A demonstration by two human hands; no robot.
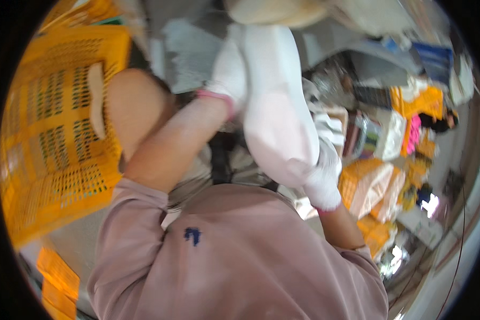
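A long white shoe sole (272, 101), faintly pink over its broad lower end, is held up in front of my chest. My left hand (232, 69), in a white glove with a pink cuff, grips its left edge near the far end; its fingertips are hidden. At the near end, my right hand (324, 178), also in a white glove, is closed round the right edge. The sole covers part of both hands.
A large yellow plastic crate (64, 48) stands close on my left, with a pale curved strip (96, 101) against it. Rounded cream-coloured shapes (277, 12) are at the top, blurred. Yellow crates (418, 101) and plastic-wrapped goods (378, 184) crowd the right.
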